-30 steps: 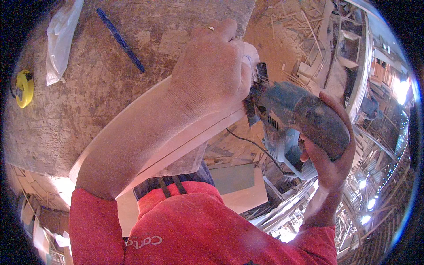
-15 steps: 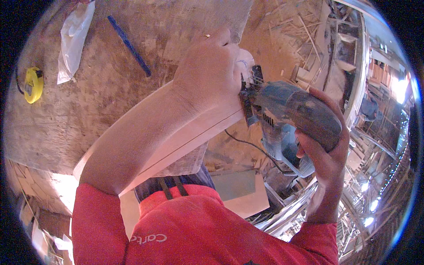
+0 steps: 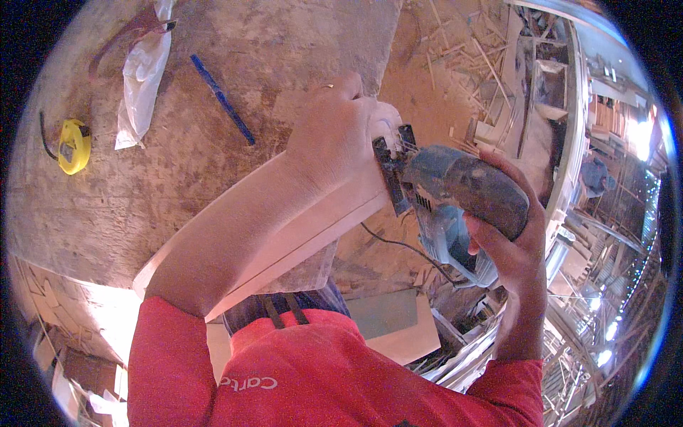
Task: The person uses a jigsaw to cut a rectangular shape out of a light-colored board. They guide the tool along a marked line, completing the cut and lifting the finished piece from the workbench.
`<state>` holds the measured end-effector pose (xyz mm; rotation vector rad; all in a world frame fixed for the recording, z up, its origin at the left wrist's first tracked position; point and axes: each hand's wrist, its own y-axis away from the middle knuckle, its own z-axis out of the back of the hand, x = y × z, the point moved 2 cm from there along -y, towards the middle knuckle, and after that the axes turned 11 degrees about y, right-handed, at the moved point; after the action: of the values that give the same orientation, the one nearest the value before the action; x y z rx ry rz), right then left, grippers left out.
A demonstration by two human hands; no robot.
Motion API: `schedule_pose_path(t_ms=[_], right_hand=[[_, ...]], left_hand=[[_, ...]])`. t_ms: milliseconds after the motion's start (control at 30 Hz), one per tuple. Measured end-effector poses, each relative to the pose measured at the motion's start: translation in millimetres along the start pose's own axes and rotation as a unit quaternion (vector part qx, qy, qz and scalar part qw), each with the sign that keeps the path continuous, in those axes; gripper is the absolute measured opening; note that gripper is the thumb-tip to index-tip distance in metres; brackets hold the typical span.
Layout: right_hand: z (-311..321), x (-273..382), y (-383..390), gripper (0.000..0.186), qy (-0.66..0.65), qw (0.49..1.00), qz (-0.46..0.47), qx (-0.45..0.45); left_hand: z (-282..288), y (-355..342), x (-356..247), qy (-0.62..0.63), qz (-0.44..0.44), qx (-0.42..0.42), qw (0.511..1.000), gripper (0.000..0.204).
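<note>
Shifted in view since the earlier frame: yellow tape measure, white bag and blue stick, all slightly toward three o'clock; left hand, power tool and right hand, slightly toward nine.

Now, from the left: between nine and ten o'clock, the tape measure, lying on the brown worktable. At ten, the bag, long and crumpled. Between ten and eleven, the blue stick, slanting toward the left forearm, apart from it. Across the middle, from past eight o'clock up toward one, the pale board, marked with a dark lengthwise line. Near twelve, the left hand, laid over the board close to its rounded end, fingers bent; tips hidden, so cannot tell whether grasping the wood or merely pressing on it. Toward three, the power tool, with dark base plate up against that end. Toward four, a dark cable. Just past three, the right hand, fingers wrapped around the tool's dark rear grip. Between one and two, scattered wood scraps.
</note>
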<state>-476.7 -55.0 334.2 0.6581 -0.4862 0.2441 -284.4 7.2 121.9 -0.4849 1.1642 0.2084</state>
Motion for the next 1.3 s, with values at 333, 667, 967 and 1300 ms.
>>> schedule_pose_path(t_ms=[333, 667, 967, 1300], right_hand=[[-2, -1, 2, 0.084, -0.009, 0.999, 0.017, -0.031], [46, 5, 53, 0.105, 0.052, 0.985, 0.034, -0.16], [54, -44, 157, 0.098, -0.184, 0.949, 0.032, -0.252], [13, -235, 267, 0.07, -0.131, 0.89, -0.034, -0.435]], left_hand=[[7, -1, -5, -0.041, 0.02, 0.038, 0.998, 0.017], [6, -1, 4, -0.029, -0.006, 0.029, 0.999, 0.006], [13, 8, 34, -0.137, -0.017, 0.015, 0.99, 0.026], [18, 114, -64, -0.274, -0.026, 0.089, 0.957, 0.115]])
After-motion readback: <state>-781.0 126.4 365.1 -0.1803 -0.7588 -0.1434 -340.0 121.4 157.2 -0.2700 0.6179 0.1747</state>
